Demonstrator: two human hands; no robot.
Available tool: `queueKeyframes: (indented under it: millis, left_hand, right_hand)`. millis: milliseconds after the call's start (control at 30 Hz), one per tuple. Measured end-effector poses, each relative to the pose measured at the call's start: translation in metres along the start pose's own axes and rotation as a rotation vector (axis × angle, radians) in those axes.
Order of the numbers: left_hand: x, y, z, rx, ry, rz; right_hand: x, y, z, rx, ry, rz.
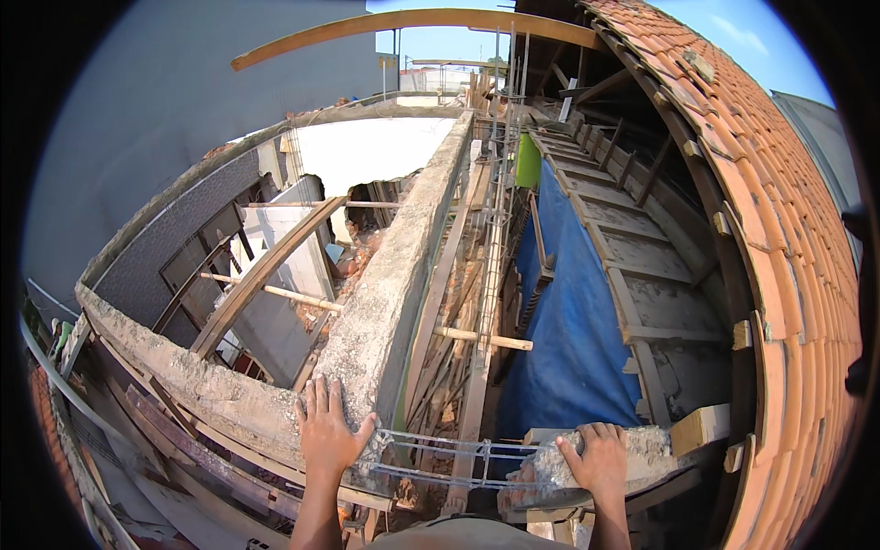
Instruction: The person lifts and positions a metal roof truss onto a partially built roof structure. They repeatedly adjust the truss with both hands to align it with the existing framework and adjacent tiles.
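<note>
My left hand (pixel 332 435) lies flat with fingers apart on the rough top of a concrete wall (pixel 367 307), at the corner where two wall tops meet. My right hand (pixel 600 458) rests with thumb out on a broken concrete beam end (pixel 649 449) to the right. Neither hand holds anything. Between them, steel reinforcing bars (pixel 440 446) tied with stirrups span the gap from the corner to the beam end. A sawn timber end (pixel 701 429) sits just right of my right hand.
Below left is a partly demolished room with a plank (pixel 270 275) and a bamboo pole (pixel 302 300) across it. A blue tarp (pixel 573 321) hangs in the drop ahead, beside stacked timber. An orange tiled roof (pixel 779 247) slopes at right; a long beam (pixel 412 18) crosses overhead.
</note>
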State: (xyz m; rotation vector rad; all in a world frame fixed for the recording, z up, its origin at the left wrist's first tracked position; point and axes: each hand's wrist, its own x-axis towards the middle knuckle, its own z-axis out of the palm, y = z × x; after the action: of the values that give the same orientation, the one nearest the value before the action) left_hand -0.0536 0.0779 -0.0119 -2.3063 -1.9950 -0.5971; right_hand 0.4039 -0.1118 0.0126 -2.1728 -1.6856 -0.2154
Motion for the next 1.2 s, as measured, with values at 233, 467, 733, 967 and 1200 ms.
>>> queueKeyframes:
  millis: [233,467,733,967,1200]
  left_hand:
    - [0.02,-0.036,-0.036,-0.485,-0.054,0.005]
    - [0.068,-0.126,-0.016,-0.125,-0.077,-0.126]
    - [0.06,-0.133,-0.001,-0.028,-0.079,-0.044]
    - [0.063,-0.14,0.003,-0.046,-0.025,-0.035]
    - [0.078,-0.17,0.024,-0.088,-0.066,-0.011]
  right_hand:
    - [-0.007,0.003,0.0,0.001,0.028,-0.018]
    - [-0.011,0.006,0.003,-0.01,0.054,-0.034]
    - [-0.013,0.009,0.008,-0.011,0.062,-0.015]
    - [-0.015,0.011,0.01,-0.017,0.053,-0.004]
    - [-0.011,0.014,0.02,-0.077,-0.011,0.01]
